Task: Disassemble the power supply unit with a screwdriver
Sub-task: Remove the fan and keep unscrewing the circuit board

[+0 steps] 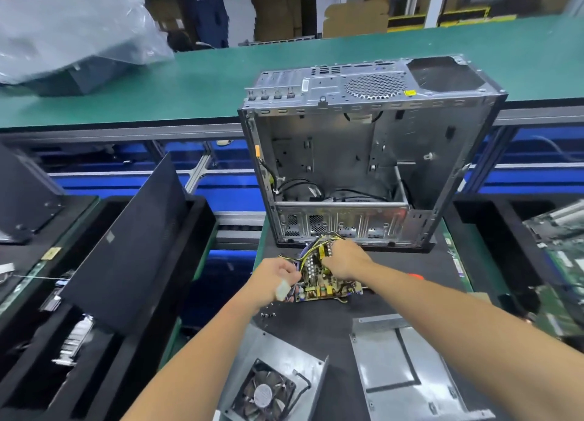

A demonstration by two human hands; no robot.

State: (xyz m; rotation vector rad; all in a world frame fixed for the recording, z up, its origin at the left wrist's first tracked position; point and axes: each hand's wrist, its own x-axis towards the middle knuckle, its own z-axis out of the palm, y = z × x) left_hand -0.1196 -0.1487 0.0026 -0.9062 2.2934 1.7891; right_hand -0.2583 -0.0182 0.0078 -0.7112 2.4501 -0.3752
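Note:
The power supply's circuit board, tan with coils and capacitors, lies on the black mat in front of the empty computer case. My left hand grips its bundle of yellow and black cables and a white connector at the board's left end. My right hand grips the top of the board among the wires. The supply's metal shell with the black fan lies near me, its flat cover plate to the right. An orange screwdriver handle peeks out behind my right forearm.
A few loose screws lie on the mat by my left wrist. Black bins with panels and parts stand at left; a bin of green circuit boards is at right. A green conveyor runs behind the case.

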